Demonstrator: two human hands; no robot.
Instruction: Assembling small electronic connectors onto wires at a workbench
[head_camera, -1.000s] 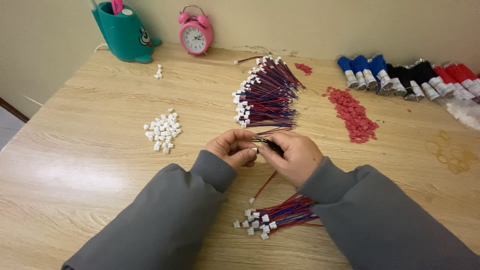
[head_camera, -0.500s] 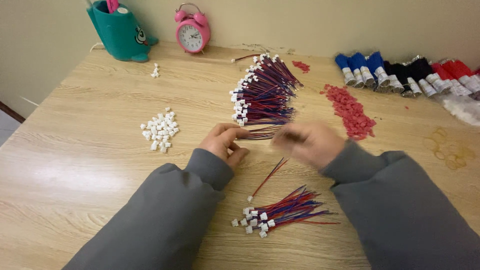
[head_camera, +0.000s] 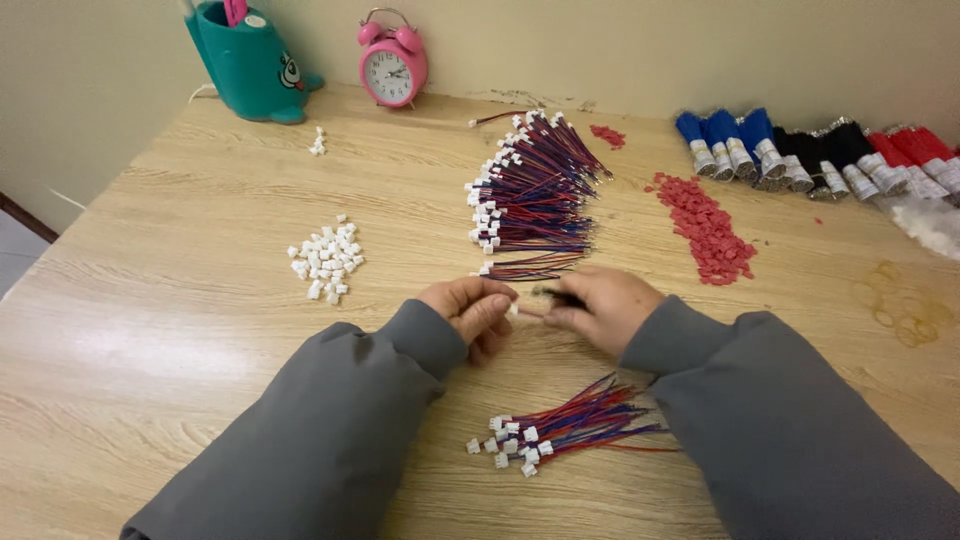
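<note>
head view: left hand and right hand meet just below the big wire bundle, fingers pinched on a small white connector; finished wires lie nearer the body, loose connectors left.

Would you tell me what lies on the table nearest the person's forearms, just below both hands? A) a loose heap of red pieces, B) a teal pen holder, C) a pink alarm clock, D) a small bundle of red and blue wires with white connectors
D: the small bundle of red and blue wires with white connectors lies just below the left hand and right hand, between the grey sleeves.
</note>
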